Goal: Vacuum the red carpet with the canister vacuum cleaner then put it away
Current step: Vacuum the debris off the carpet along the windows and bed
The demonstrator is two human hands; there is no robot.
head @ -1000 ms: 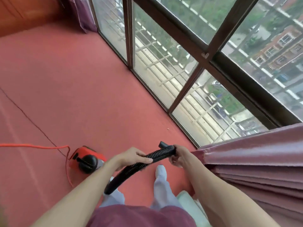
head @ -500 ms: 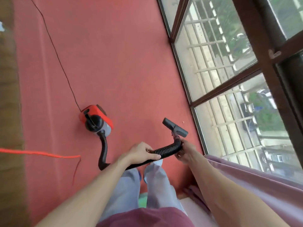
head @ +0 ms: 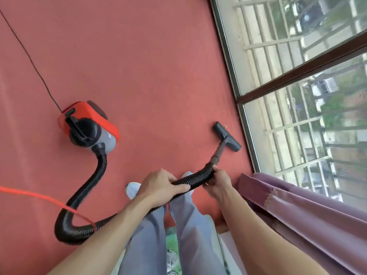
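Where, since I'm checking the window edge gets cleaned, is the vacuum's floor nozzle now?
In the head view, the floor nozzle sits on the red carpet right of centre, just beside the window frame, ahead of the right hand.

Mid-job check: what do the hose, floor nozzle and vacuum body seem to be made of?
Hose: black flexible plastic, matte; its ribbed corrugations and tight loop show it. Floor nozzle: dark matte hard plastic, likely, from its moulded rigid shape. Vacuum body: smooth orange-red shell with grey and black parts, probably moulded plastic.

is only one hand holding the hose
No, the left hand and the right hand both grip the black hose, one on each side of its raised bend.
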